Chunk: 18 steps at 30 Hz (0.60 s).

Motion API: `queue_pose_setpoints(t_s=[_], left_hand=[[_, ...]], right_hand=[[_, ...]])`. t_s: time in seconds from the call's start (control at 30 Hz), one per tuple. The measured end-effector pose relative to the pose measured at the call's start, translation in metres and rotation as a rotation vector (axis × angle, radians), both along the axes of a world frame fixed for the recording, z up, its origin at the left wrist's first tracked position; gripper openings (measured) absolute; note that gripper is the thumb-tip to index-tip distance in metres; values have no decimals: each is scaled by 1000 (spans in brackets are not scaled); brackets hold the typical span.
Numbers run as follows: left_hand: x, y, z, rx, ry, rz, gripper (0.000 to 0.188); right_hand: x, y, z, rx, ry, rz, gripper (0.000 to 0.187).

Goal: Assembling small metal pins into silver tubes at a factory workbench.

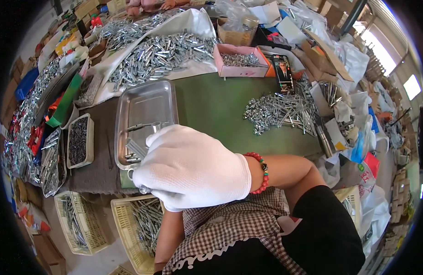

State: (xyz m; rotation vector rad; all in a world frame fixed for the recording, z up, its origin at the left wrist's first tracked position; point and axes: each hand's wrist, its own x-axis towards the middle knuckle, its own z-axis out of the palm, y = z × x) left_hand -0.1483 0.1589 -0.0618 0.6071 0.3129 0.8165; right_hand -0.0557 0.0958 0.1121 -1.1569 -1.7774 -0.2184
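Observation:
My right hand (pixel 193 165), in a white knitted glove, is closed in front of my body with the fingers curled down. A silver metal bolt (pixel 144 189) shows its end below the curled fingers; the rest is covered by the glove. My left forearm rises from the lower edge behind it, and my left hand is almost wholly hidden by the right one. Just beyond the right hand lies a shallow stainless steel tray (pixel 145 98), holding a dark slender tool (pixel 139 127) and some metal pieces (pixel 132 158).
A large heap of silver anchor bolts (pixel 152 59) covers the far left. A pink box (pixel 241 71) of small parts stands at the back. Nuts (pixel 259 112) and long bolts (pixel 294 110) lie at right. Yellow baskets (pixel 120 220) of bolts stand below the table edge. Another person's hand (pixel 168 4) shows far away.

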Motion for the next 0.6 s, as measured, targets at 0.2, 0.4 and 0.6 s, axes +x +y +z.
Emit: queue_pose_setpoints(t_s=[0.2,0.4,0.6], left_hand=[[-3,-6,-8,-5,2,44,60],[1,10,-11,0,9,92,58],[0,15,-16,33,17,129,57]], right_hand=[[1,-6,2,-143,-79,-19,19],[4,-10,-4,-221,44,-10,17],[7,-27,-19,-116,119,-89,30]])
